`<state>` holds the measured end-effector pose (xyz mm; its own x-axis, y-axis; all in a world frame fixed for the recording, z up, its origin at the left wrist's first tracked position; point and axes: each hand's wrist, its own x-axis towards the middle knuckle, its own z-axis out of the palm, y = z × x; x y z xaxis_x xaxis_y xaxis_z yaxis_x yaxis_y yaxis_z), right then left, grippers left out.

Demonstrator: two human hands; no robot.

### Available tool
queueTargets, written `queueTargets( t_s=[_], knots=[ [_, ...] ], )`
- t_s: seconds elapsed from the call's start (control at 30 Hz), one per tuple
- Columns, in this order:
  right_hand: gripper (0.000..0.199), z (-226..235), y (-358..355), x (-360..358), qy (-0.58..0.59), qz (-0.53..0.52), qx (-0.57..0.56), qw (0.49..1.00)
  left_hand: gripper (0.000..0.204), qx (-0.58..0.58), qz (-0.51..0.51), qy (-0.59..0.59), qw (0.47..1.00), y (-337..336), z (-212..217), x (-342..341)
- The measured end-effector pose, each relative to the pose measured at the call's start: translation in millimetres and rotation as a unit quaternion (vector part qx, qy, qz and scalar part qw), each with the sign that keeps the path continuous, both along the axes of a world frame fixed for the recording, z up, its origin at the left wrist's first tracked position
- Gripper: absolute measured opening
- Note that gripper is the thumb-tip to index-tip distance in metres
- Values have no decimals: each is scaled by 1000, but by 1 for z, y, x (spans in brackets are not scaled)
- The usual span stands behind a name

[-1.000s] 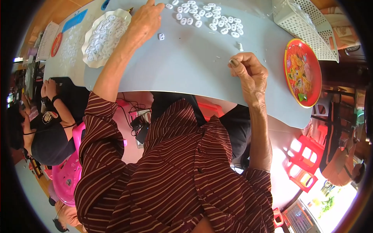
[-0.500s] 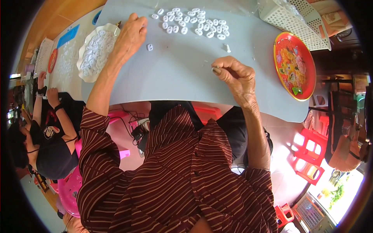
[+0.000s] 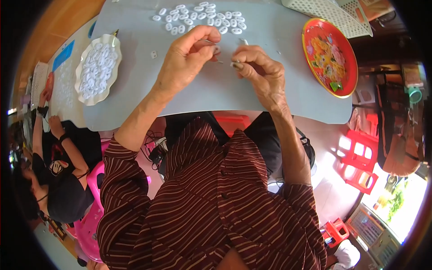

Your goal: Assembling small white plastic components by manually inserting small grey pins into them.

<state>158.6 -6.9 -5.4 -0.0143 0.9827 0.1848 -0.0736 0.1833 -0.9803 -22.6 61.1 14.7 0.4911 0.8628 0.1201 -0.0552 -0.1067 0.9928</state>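
Note:
My left hand is raised over the grey table with its fingers closed in a pinch. Something small and pale shows at its fingertips, too small to name. Facing it across a short gap, my right hand also pinches, with a tiny bit at the thumb tip that I cannot make out. Beyond both hands lie several white oval pieces with two holes. One more white piece lies alone left of my left hand. Just behind my right hand is a small white peg, partly covered.
On the left stands a wavy-rimmed white dish heaped with white pieces. A red flowered tray with a small green item lies at right, near a white perforated basket. Another person sits at left; red stools stand at right.
My left hand has come from beside the white dish over to my right hand and now pinches something small. My right hand stays pinched. The whole view has shifted slightly.

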Motion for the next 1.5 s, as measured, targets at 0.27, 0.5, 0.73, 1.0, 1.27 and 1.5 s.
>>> queueTargets(
  t_s=[0.27, 0.5, 0.73, 1.0, 1.27, 1.5],
  knots=[
    [9, 2, 1, -1, 71, -13, -10, 997, 42, 219, -5, 106, 970, -19, -4, 27],
    [9, 1, 1, 1, 85, -17, -5, 996, 16, 144, -14, 170, 975, -15, 0, 15],
    [16, 1, 0, 1, 57, -106, -41, 992, 31, -52, -34, 95, 993, -10, 4, 14],
    [23, 1, 1, -1, 26, -66, -17, 997, 35, -42, -11, 139, 989, -10, 9, 21],
    [27, 8, -2, -1, 13, -56, -39, 998, 31, 23, -17, 192, 981, -7, 15, 23],
    [25, 2, -2, -1, -1, -63, -20, 998, 27, 84, -66, 201, 974, -3, 6, 18]
  ],
)
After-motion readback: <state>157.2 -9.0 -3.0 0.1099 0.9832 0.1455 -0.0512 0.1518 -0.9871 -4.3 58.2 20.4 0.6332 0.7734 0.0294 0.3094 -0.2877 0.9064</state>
